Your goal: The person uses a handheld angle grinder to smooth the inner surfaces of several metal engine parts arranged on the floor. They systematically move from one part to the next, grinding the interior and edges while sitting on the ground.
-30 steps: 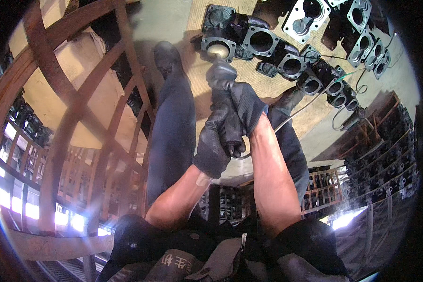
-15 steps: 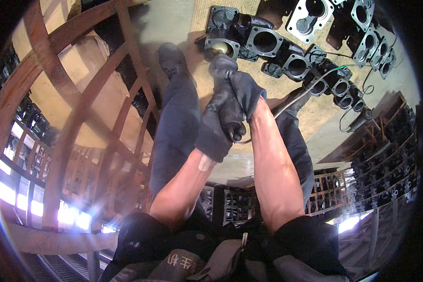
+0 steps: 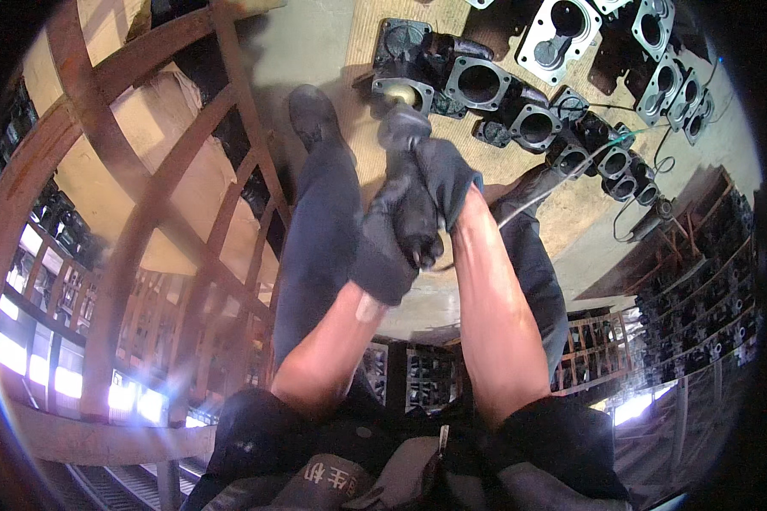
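Note:
Both my hands wear dark gloves and are wrapped round a black hand-held power tool (image 3: 403, 134). My left hand (image 3: 382, 238) grips its rear, near where a cord or hose leaves it. Further forward, my right hand (image 3: 446, 175) closes round the body. A pale yellowish round piece at the tool's tip meets the opening of a square-flanged black metal casting (image 3: 403, 41); whether they touch, I cannot tell. Just right of it stands another casting with a round bore in a square flange (image 3: 478, 83). My fingertips are mostly hidden by gloves and tool.
Several similar castings (image 3: 537, 128) stand in a row to the right on tan cardboard (image 3: 528, 209). Lighter flat flanged plates (image 3: 559, 38) lie beyond. A pale hose (image 3: 562, 183) runs past my right leg. A rusty metal frame (image 3: 115, 157) rises at left, and stacked dark parts (image 3: 699, 298) fill the right.
The whole view has shifted slightly, so the castings and my hands sit a little lower. Both hands keep their grip, and the tool's tip stays at the same casting.

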The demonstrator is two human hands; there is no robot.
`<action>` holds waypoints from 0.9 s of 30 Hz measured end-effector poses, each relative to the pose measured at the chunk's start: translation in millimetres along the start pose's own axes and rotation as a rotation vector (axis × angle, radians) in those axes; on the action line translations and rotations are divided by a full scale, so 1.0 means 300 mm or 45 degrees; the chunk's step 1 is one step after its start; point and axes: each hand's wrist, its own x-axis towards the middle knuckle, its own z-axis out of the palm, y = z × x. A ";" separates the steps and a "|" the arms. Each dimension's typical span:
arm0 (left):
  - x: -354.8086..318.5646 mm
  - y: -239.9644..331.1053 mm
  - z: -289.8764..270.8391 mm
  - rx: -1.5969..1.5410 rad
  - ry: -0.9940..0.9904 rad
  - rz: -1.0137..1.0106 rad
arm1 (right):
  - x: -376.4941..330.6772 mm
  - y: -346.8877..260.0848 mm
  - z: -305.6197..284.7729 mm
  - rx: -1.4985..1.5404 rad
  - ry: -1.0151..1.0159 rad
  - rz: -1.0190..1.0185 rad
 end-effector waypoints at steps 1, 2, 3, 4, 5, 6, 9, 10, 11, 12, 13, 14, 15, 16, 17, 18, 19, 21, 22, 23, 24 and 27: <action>0.016 0.009 0.000 0.041 -0.109 0.009 | 0.029 -0.003 -0.013 -0.084 0.002 -0.072; 0.025 0.009 0.007 0.018 -0.075 0.006 | 0.041 0.002 -0.018 0.099 0.005 -0.013; 0.031 0.007 0.019 -0.004 -0.041 0.002 | 0.046 0.007 -0.019 0.281 0.016 0.051; 0.035 0.010 0.028 -0.030 -0.004 0.008 | 0.038 -0.011 -0.007 0.325 0.020 0.099; 0.037 0.005 0.022 -0.011 0.016 0.045 | 0.019 -0.041 0.004 0.369 0.025 0.147; 0.030 0.006 0.018 0.003 0.011 0.049 | 0.006 -0.057 0.009 0.413 0.031 0.195; -0.027 -0.003 0.031 -0.001 0.026 -0.001 | 0.034 0.061 -0.014 -0.093 0.032 0.022; -0.040 -0.006 0.030 -0.026 0.031 -0.018 | 0.011 0.043 -0.012 -0.205 0.031 -0.037; -0.060 -0.011 0.020 -0.052 0.041 -0.022 | -0.029 0.019 0.006 -0.316 0.016 -0.102; -0.072 -0.014 0.013 -0.079 0.052 -0.025 | -0.051 0.008 0.016 -0.427 -0.001 -0.167; -0.059 -0.018 -0.001 -0.044 0.057 0.003 | -0.002 0.078 0.007 -0.726 0.030 -0.419; -0.047 -0.014 0.007 -0.025 0.017 -0.020 | 0.048 0.125 -0.014 -0.501 0.021 -0.327; -0.025 -0.010 0.008 -0.001 -0.019 -0.033 | 0.106 0.172 -0.030 -0.270 0.006 -0.243; -0.005 -0.002 0.006 0.014 -0.049 -0.038 | 0.102 0.145 -0.028 -0.118 0.001 -0.172; 0.026 -0.001 0.017 -0.006 -0.004 -0.007 | 0.100 0.115 -0.029 0.032 0.004 -0.104; 0.045 0.000 0.019 -0.008 0.031 0.016 | 0.090 0.087 -0.033 0.015 0.031 -0.078; 0.064 -0.004 0.012 -0.006 0.069 0.034 | 0.076 0.060 -0.034 0.004 0.061 -0.048; 0.042 0.005 0.011 0.030 -0.020 -0.033 | 0.011 -0.006 -0.012 0.431 0.062 0.138; 0.019 0.000 0.016 0.032 -0.026 -0.008 | 0.034 0.029 -0.018 0.450 0.061 0.195; -0.003 -0.009 0.015 0.029 -0.029 0.017 | 0.039 0.068 -0.021 0.093 0.032 -0.015; -0.022 -0.018 0.010 0.025 -0.035 0.039 | 0.039 0.109 -0.025 -0.269 0.007 -0.218; -0.002 -0.045 0.004 -0.013 0.040 0.143 | 0.050 0.110 -0.033 -0.810 -0.016 -0.519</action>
